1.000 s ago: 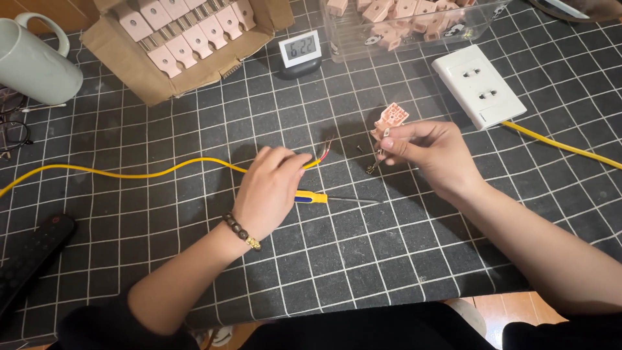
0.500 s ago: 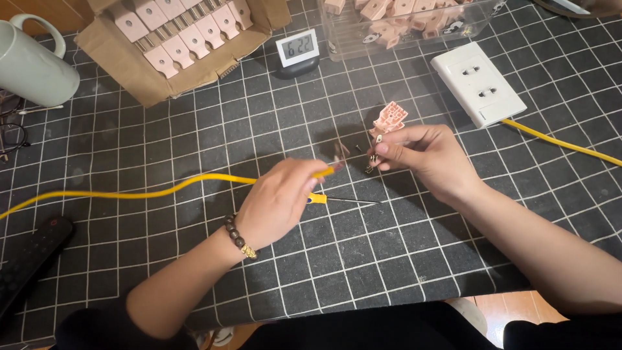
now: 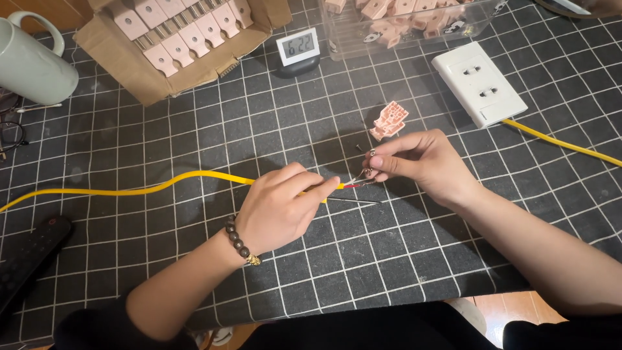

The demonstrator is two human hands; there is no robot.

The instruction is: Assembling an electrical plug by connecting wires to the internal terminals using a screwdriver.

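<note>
Left hand (image 3: 275, 210) closed round the yellow cable (image 3: 129, 190), fingers clamped near its stripped end, thumb and forefinger pointing toward 3 o'clock. From that grip, a short red wire (image 3: 353, 185) poking out to 3 o'clock, with a thinner dark wire (image 3: 356, 201) trailing just below it. Right hand (image 3: 421, 162) at 3 o'clock of the left, fingertips pinched together on a small metal part (image 3: 369, 172); too small to say just what kind, or whether the red wire tip sits inside it or merely touches it. Tip and part meeting between the two hands, right at the pinch.

Judged from the lie of things: cable already stripped and cores parted, red core brought up to the metal part, joining under way but not shown as finished. Pink plastic piece (image 3: 389, 120) lying on the mat (image 3: 194, 129) at 12 o'clock of the right hand, apart from the fingers, untouched. Dark wire loose, not yet fitted to anything. So an early-to-middle stage, by the look of it.

Round about: cardboard box (image 3: 113, 61) of pink pieces at 11 o'clock of the left hand, small clock (image 3: 298, 48) at 12, clear tub (image 3: 414, 19) of more pink pieces beyond the right hand, white socket plate (image 3: 479, 84) at 1 o'clock with a second yellow cable (image 3: 557, 141) running off toward 3. Mug (image 3: 32, 65) at the far 10 o'clock corner, black remote (image 3: 29, 256) at 9.
</note>
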